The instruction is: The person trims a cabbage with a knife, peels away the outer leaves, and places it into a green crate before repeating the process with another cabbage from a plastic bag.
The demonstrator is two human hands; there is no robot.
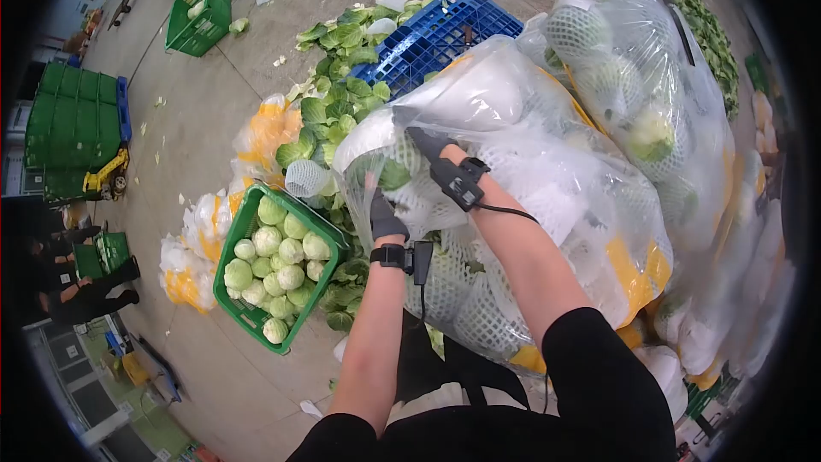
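In front of me lies a large clear plastic bag (pixel 547 180) filled with cabbages in white foam nets. My left hand (pixel 387 219), in a grey glove, is at the bag's left end, beside a green cabbage (pixel 395 173) partly wrapped in foam net. Film and foam partly hide its fingers. My right hand (pixel 426 144), also gloved, is on the far side of that cabbage, its fingers closed on gathered film of the bag. Both wrists carry small black devices with cables. A loose white foam net (pixel 306 179) lies left of the bag.
A green crate (pixel 338 248) of bare cabbages stands at left, beside orange-taped bags (pixel 190 269). Loose leaves (pixel 342 47) and a blue pallet (pixel 445 30) lie beyond. Another full bag (pixel 637 77) is at right. A person (pixel 77 278) is at far left, near stacked green crates (pixel 73 124).
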